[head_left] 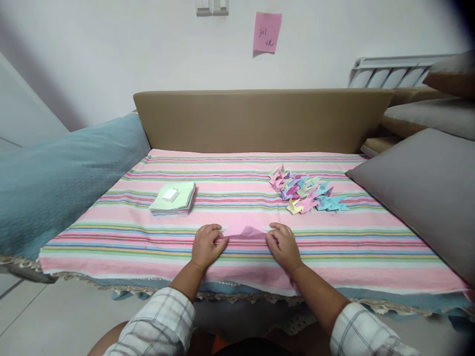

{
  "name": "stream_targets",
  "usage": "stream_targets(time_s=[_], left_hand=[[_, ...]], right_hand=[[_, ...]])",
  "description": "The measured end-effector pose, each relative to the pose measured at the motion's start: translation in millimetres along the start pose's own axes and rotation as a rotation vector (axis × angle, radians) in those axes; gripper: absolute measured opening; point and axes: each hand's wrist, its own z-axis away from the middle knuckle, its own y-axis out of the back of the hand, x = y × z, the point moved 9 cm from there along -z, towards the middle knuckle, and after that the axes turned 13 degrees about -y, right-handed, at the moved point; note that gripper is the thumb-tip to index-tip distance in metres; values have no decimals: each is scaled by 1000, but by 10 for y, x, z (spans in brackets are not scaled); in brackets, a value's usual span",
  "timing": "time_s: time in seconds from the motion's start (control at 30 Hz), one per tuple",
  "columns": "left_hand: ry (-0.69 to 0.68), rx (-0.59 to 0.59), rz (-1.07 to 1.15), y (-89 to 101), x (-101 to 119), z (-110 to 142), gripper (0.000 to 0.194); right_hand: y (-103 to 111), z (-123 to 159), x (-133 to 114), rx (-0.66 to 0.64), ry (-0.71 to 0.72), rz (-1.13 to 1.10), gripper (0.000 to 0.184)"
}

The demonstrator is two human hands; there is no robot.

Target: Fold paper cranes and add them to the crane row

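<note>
A pink sheet of paper [245,230], creased and partly folded, lies on the striped cloth in front of me. My left hand [208,244] pinches its left corner between thumb and fingers. At the opposite corner, my right hand [284,244] grips the paper the same way. Ahead and to the right lies a pile of folded paper cranes [304,193] in pink, purple, blue, green and yellow. A stack of square paper [172,198], green on top, sits ahead of my left hand, with a small white block [170,195] resting on it.
The striped cloth [111,227] covers a sofa seat with a brown backrest [260,121]. Grey cushions [426,193] lean in from the right. A blue-covered armrest [74,168] bounds the left. On the wall hangs a pink note [267,32].
</note>
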Motion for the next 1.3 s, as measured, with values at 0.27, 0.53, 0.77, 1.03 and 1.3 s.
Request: stream_targets(time_s=[0.27,0.53,0.77,1.03,1.3], left_hand=[[120,27,-63,-9,-112,10,25],[138,11,-87,-29,-116,0,24],[146,-4,-88,-45,-125,6,23],[158,-3,-95,-34,-126,7,18],[164,22,-96,-36,-163,29,11]], right_hand=[[-23,-62,117,39,-111,-2,25],[-23,-61,126,65,-126,17,24],[-31,-61,133,75,-124,30,24],[-27,-61,124,94,-107,33,21],[-46,-60,135,73,-89,-3,16]])
